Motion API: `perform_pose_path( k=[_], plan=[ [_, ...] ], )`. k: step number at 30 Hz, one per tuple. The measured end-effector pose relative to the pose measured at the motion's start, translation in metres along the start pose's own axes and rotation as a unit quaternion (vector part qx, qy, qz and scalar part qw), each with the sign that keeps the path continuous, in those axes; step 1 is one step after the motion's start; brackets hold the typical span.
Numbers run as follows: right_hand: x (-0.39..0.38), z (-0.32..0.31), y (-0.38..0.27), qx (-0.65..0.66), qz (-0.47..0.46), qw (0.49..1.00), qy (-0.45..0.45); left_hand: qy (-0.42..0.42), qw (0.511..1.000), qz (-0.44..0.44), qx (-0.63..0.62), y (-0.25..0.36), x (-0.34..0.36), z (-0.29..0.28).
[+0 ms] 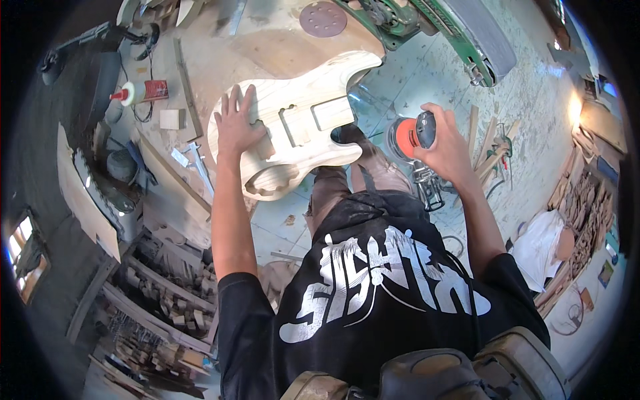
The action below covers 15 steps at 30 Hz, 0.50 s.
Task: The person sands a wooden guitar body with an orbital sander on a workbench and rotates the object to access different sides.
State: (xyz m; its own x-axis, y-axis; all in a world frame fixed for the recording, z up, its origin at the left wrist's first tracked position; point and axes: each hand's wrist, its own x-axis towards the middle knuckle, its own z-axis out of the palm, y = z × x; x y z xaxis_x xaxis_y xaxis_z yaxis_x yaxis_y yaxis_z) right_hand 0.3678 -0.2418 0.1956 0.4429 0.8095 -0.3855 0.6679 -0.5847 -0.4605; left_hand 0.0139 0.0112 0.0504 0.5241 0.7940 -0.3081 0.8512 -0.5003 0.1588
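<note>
On the workbench [267,47] we are pressing our flat, open left hand [235,127] on the unfinished, bare guitar body [300,117], our right hand [445,143] gripping the sander [412,133] off the wood.

left hand [235,127] flat on guitar body [297,130] | right hand [448,148] grips orange sander [412,135]

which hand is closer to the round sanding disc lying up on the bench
Left. The left hand lies flat on the guitar body, below the sanding disc. The right hand holds the orange sander off the bench, farther away.
</note>
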Motion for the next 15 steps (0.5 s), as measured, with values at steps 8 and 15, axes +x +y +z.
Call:
perform_pose_path(
  k=[8,15],
  plan=[
    [0.011,-0.002,0.010,0.008,0.010,1.000,-0.007,-0.023,0.999,0.018,-0.011,-0.030,0.024,-0.012],
    [-0.018,-0.004,0.019,-0.012,0.015,0.998,0.059,-0.050,0.997,0.012,0.060,-0.015,0.024,-0.029]
  ],
)
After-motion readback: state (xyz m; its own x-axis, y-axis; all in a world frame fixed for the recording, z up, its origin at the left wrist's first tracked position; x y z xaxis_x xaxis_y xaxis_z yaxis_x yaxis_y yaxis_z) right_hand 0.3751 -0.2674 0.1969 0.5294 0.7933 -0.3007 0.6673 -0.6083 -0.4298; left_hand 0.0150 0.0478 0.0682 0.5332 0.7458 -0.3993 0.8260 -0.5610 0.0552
